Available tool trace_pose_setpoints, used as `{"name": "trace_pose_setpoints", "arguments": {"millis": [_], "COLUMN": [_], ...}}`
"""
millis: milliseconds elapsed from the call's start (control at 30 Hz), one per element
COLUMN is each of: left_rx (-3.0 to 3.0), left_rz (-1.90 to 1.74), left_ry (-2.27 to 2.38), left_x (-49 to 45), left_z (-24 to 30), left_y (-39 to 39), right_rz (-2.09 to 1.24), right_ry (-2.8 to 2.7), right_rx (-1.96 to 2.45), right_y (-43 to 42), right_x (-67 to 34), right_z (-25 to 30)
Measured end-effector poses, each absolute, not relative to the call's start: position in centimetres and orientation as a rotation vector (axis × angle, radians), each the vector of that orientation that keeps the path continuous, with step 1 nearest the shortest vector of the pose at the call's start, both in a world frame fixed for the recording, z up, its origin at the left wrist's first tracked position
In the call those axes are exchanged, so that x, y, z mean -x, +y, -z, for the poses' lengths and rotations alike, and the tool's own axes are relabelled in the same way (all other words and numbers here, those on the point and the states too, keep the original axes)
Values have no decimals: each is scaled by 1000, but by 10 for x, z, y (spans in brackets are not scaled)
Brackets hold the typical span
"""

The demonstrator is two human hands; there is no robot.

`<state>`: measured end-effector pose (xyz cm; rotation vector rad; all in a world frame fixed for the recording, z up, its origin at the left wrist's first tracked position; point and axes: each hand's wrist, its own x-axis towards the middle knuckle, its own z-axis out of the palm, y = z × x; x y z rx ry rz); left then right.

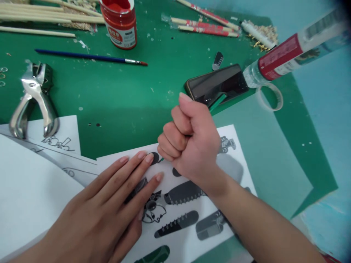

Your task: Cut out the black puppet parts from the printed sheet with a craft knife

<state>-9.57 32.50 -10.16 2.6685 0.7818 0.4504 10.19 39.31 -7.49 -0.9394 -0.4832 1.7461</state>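
Note:
My left hand lies flat on a white printed sheet, fingers stretched out and holding nothing. Grey and black drawn shapes cover this sheet, some with stitch-like marks along their edges. My right hand is closed in a fist around a thin green pen-like tool. One end of the tool sticks out above the fist. Its lower tip comes out under the fingers, beside a small dark printed oval near my left fingertips. Most of the tool is hidden, and I cannot tell whether the tip touches the paper.
A hole punch rests by more papers at left. Behind are a paintbrush, a red paint jar and wooden sticks. A phone, bottle and tape ring lie at right.

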Motion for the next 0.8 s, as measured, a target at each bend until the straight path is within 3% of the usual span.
{"name": "trace_pose_setpoints", "arguments": {"millis": [800], "left_rx": [-2655], "left_rz": [-424], "left_ry": [806], "left_x": [98], "left_z": [102], "left_y": [323], "right_rz": [-1742], "right_ry": [-371], "right_rx": [890], "right_y": [399], "right_x": [-103], "right_z": [80]}}
